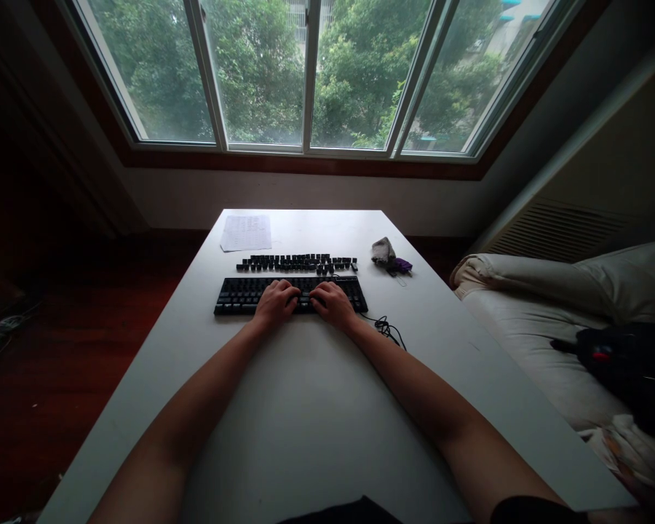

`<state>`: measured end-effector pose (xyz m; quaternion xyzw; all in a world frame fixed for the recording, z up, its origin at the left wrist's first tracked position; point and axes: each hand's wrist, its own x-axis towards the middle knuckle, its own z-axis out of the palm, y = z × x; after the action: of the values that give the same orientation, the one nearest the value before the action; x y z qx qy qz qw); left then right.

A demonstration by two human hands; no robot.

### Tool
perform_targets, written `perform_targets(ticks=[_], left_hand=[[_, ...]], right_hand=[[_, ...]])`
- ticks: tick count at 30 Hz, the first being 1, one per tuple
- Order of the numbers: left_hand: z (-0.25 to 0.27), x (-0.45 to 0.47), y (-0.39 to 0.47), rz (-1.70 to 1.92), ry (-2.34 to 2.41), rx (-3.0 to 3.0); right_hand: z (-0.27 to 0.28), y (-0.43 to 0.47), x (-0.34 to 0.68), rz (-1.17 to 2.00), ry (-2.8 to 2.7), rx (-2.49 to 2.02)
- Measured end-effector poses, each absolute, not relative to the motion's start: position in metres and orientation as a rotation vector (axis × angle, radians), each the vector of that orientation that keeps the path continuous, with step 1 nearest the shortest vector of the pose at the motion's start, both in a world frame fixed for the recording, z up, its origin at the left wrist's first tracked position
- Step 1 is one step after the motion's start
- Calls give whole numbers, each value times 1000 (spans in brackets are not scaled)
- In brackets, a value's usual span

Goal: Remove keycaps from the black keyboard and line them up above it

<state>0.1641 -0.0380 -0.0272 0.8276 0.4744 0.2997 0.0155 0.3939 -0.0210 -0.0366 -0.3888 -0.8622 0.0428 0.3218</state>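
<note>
A black keyboard (234,295) lies flat on the white table (306,415), its long side facing me. My left hand (276,300) rests over its middle, fingers curled and bunched near the keys. Just to the right, my right hand (334,303) is bent over the keys in the same way, thumb and forefinger towards the left hand. The two hands are close but apart. Whatever lies under the fingertips is too small and hidden to make out. Behind the keyboard stand rows of loose black keycaps (289,262). A thin black cable (385,325) is bundled at its right end.
A printed paper sheet (245,233) lies at the table's far left. At the far right sit a grey cloth pouch (383,252) and a small purple item (402,266). A pale sofa (524,327) with a black bag (627,364) borders the table's right side; windows are ahead.
</note>
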Motion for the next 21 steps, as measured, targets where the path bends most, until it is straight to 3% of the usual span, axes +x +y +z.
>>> perform_targets(ticks=[21], left_hand=[[-27, 165, -39, 936, 1482, 2570]], right_hand=[[-38, -20, 394, 114, -2258, -1019]])
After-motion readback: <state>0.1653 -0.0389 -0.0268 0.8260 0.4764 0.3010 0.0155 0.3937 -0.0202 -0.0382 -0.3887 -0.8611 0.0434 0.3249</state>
